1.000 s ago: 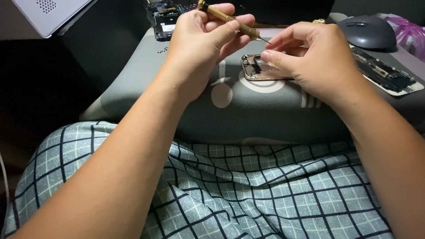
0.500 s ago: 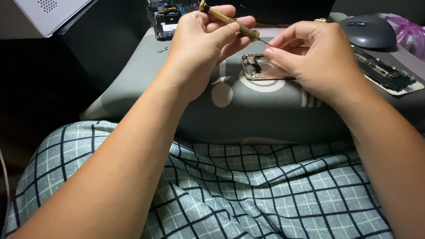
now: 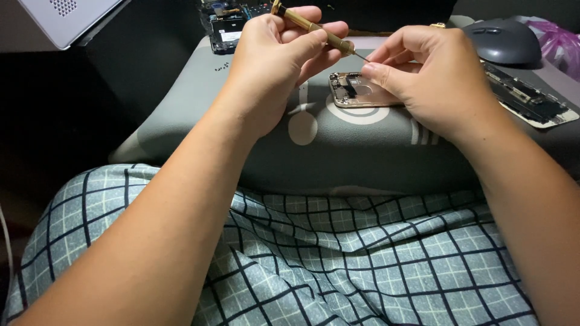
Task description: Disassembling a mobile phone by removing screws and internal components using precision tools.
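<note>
Left hand (image 3: 275, 66) is closed around a brass screwdriver (image 3: 311, 27), thumb and fingers pinching the shaft. The handle end points to 11 o'clock, and the thin tip runs down toward 4 o'clock. The tip meets the fingertips (image 3: 370, 69) of the right hand (image 3: 435, 78).

The right hand is curled, with thumb and forefinger pinched together at the tip. Can't tell whether a screw or other small part is between them; too small to see.

Just under both hands lies an open phone frame (image 3: 356, 92), rose-gold, flat on a grey mat (image 3: 338, 151). The insides are exposed at its left end, and the right end is hidden under the right hand. The screwdriver tip hovers just above the frame's upper edge, and whether it touches the frame is unclear.

The mat covers the bench, with white markings on it below the frame.

At 3 o'clock from the frame, a second phone part (image 3: 528, 99) lies flat on the mat, a dark strip with a light rim. A grey mouse (image 3: 504, 39) sits at 1 o'clock, with a pink bag (image 3: 559, 42) beside it at the frame edge. A circuit board (image 3: 225, 24) lies at 11 o'clock, at the mat's far edge. A white device corner (image 3: 66, 18) shows at top left.

Checked cloth (image 3: 338, 265) covers the lap at 6 o'clock, with both forearms crossing over it.
</note>
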